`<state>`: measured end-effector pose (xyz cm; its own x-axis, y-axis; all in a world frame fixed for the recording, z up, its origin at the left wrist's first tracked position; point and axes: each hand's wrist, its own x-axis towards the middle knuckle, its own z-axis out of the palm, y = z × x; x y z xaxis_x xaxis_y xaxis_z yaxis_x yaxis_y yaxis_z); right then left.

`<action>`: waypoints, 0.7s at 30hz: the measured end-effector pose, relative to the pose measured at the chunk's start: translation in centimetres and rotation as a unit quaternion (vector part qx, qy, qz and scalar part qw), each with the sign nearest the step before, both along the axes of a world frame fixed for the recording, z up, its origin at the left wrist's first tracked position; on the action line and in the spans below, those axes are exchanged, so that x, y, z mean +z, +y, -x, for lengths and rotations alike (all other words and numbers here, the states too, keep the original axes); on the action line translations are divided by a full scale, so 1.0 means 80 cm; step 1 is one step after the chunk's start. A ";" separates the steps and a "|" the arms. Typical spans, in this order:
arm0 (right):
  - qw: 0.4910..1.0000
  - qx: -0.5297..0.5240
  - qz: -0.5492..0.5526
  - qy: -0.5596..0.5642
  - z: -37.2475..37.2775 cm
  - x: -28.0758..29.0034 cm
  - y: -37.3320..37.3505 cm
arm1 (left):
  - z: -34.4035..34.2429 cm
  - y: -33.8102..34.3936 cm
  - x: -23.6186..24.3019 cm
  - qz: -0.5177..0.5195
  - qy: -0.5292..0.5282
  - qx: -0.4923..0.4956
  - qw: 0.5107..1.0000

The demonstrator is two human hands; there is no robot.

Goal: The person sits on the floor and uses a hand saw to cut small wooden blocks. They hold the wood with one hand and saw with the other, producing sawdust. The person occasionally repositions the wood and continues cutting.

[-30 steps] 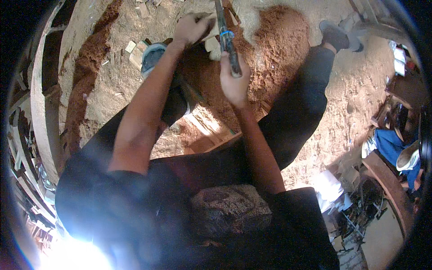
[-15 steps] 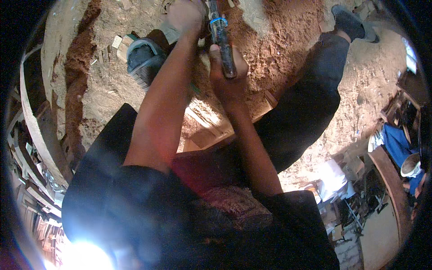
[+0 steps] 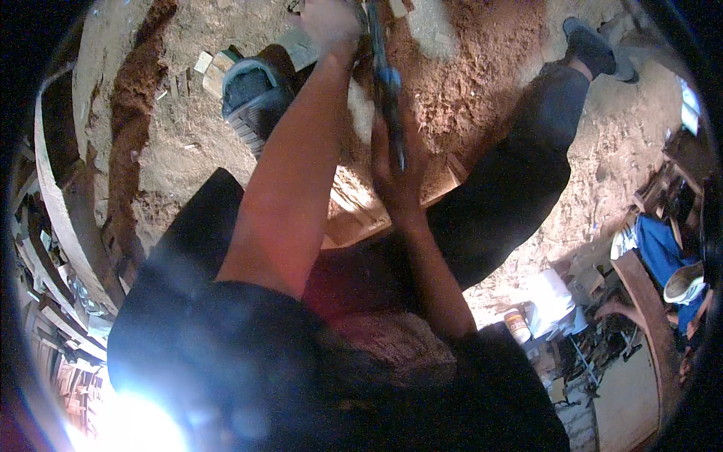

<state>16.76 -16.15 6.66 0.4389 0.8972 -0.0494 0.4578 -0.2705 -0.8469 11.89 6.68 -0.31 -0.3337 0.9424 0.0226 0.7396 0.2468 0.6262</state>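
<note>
My right hand [image 3: 399,162] is closed around the lower end of a long, dark, rod-like handle [image 3: 388,98] with a blue band on it. This handle runs away from me past the top edge, so the tool's far end is out of view. Just left of it, at the top edge, is my left hand [image 3: 329,26]. It is blurred, and its fingers are hidden or cut off. Beside that wrist lies a flat grey piece [image 3: 300,49]. Below my right hand, a pale wooden block [image 3: 354,203] shows between my forearms.
My dark-shod feet [image 3: 252,90] rest on brown ground [image 3: 467,90] strewn with wood scraps. Curved boards [image 3: 60,181] line the left. At right are a jar [image 3: 517,325], a white bundle [image 3: 553,297], a curved plank [image 3: 648,320], blue cloth [image 3: 663,241] and what looks like another person's arm [image 3: 621,309].
My right hand and the dark handle have come nearer to me, with the blue band lower in the view. My left hand has shifted slightly right. The whole view has moved a little.
</note>
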 end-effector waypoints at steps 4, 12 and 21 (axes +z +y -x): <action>0.996 -0.057 -0.047 -0.052 0.017 0.026 -0.019 | 0.004 -0.002 -0.001 0.044 -0.020 -0.025 0.999; 0.991 0.118 0.042 0.050 -0.030 0.015 -0.044 | 0.005 0.000 -0.018 -0.089 0.090 -0.010 0.992; 0.984 0.057 0.070 0.154 -0.012 0.025 0.021 | 0.019 -0.004 0.012 0.006 0.007 -0.011 1.000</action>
